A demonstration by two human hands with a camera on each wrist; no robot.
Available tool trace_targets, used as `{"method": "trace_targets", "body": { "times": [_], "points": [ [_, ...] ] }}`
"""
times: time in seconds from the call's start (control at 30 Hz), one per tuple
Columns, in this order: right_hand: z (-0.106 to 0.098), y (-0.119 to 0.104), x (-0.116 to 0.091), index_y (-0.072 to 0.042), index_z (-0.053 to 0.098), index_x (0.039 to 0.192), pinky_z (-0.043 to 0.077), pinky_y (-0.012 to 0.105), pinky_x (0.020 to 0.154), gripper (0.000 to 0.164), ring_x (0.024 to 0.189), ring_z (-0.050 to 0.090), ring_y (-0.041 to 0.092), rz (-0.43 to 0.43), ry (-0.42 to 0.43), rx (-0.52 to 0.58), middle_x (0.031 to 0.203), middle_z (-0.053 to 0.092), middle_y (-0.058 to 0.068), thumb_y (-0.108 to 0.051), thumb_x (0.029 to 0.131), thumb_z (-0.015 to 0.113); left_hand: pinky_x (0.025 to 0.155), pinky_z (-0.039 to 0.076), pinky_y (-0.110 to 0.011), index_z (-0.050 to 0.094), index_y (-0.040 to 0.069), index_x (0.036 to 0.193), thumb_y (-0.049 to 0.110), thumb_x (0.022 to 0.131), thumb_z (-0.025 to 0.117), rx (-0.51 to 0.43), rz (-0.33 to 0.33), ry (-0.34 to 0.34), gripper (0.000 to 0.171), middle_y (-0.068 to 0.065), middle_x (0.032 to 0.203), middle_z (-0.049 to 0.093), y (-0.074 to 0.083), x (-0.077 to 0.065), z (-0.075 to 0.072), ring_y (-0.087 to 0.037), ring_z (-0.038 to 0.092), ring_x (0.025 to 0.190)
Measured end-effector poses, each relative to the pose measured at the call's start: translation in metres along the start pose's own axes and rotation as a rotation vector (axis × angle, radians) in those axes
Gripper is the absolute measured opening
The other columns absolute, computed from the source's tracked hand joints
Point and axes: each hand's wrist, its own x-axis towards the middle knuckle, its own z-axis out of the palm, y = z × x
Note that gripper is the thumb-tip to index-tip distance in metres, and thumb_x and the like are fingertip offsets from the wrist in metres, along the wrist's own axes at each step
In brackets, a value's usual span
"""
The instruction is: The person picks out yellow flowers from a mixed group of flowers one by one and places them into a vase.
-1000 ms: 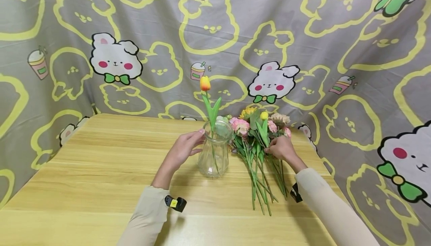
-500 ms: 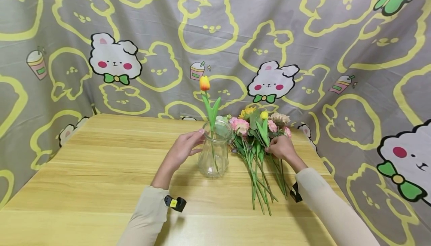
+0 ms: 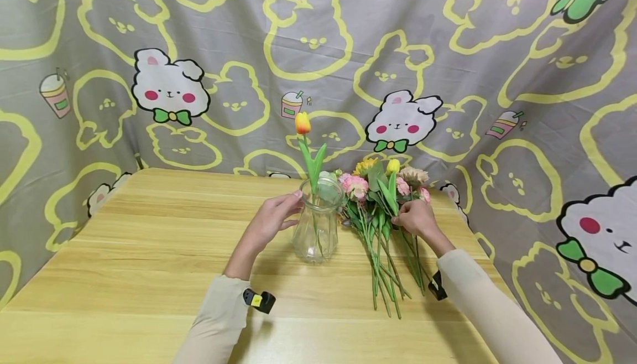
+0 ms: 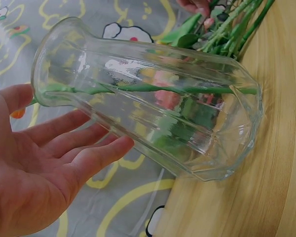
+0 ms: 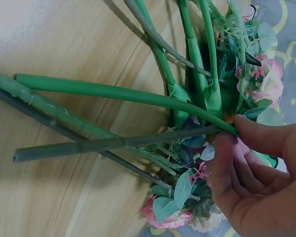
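1) Left of centre: left hand [image 3: 271, 220], fingers loosely spread, thumb touching the glass vase [image 3: 325, 231]
2) Centre: the vase, upright, with an orange tulip [image 3: 302, 123] inside
3) Right of centre: flower bunch [image 3: 381, 223]
4) Further right: right hand [image 3: 417, 219] pinching a green stem [image 5: 128, 96]

Grey fabric [image 3: 244, 48] is hanging in soft folds behind the far edge of the desk [image 3: 318, 308] and flanking its left and right edges, showing yellow outlines [image 3: 269, 48], white bunny heads [image 3: 171, 83] with green bows [image 3: 172, 116] and pink drink cups [image 3: 291, 110]. Light is gleaming on the desk's pale, grained wood.
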Motion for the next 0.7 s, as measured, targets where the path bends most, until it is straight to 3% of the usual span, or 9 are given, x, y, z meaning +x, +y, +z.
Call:
{"method": "trace_targets", "body": {
  "times": [0.13, 0.3, 0.5, 0.7],
  "points": [
    [-0.001, 0.000, -0.001, -0.007, 0.065, 0.067, 0.047, 0.030, 0.061, 0.027, 0.055, 0.057, 0.017, 0.008, 0.008, 0.014, 0.062, 0.067, 0.012, -0.015, 0.090, 0.075, 0.107, 0.053, -0.045, 0.057, -0.004, 0.139, 0.050, 0.105, 0.048, -0.002, 0.001, -0.002, 0.064, -0.026, 0.147, 0.053, 0.001, 0.000, 0.000, -0.038, 0.051, 0.138],
    [-0.004, -0.001, -0.005, -0.005, 0.066, 0.074, 0.046, 0.029, 0.056, 0.022, 0.064, 0.067, 0.031, 0.033, -0.003, 0.066, 0.072, 0.072, 0.017, -0.016, 0.091, 0.074, 0.107, 0.053, -0.046, 0.056, -0.004, 0.140, 0.050, 0.106, 0.048, -0.004, 0.002, -0.004, 0.064, -0.026, 0.147, 0.053, 0.001, 0.000, 0.000, -0.038, 0.051, 0.138],
    [-0.010, -0.007, -0.006, -0.005, 0.067, 0.080, 0.045, 0.030, 0.060, 0.021, 0.066, 0.068, 0.034, 0.017, -0.003, 0.078, 0.064, 0.069, 0.013, -0.018, 0.094, 0.072, 0.107, 0.053, -0.046, 0.057, -0.002, 0.140, 0.051, 0.105, 0.049, -0.003, 0.000, 0.001, 0.064, -0.025, 0.146, 0.053, 0.002, 0.000, 0.000, -0.038, 0.052, 0.138],
    [-0.012, -0.016, -0.006, -0.002, 0.067, 0.084, 0.061, 0.038, 0.065, 0.018, 0.067, 0.073, 0.031, -0.010, -0.002, 0.145, 0.082, 0.072, 0.016, -0.015, 0.094, 0.073, 0.107, 0.053, -0.045, 0.059, 0.000, 0.138, 0.052, 0.105, 0.049, 0.002, -0.003, 0.004, 0.062, -0.024, 0.146, 0.054, 0.000, 0.000, 0.000, -0.037, 0.052, 0.138]
  ]
}}
